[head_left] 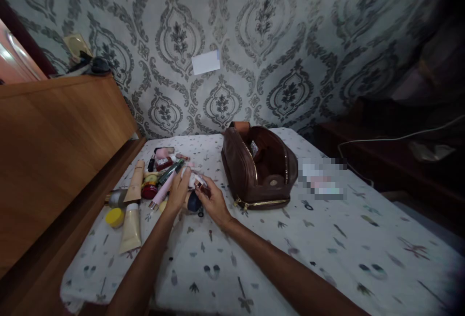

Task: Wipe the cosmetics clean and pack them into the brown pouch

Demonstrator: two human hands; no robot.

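Note:
My left hand [178, 191] is closed on a small white item [189, 179] at the right side of a pile of cosmetics. My right hand [214, 203] touches the same item from the right, its fingers closed round something small and dark that I cannot make out. A dark blue cap [193, 202] lies just under my hands. Left of them are a pink tube [163, 190], a red jar [149, 190], a peach tube [135, 180], a cream tube [131, 229] and a yellow-lidded jar [115, 217]. The brown bag [238, 166] stands unzipped to the right.
The printed white cloth [218, 277] covers the table against a patterned wall. A wooden cabinet [65, 146] borders the left side. Right of the bag lies a blurred flat item [321, 178], with a white cable [392, 139] beyond it.

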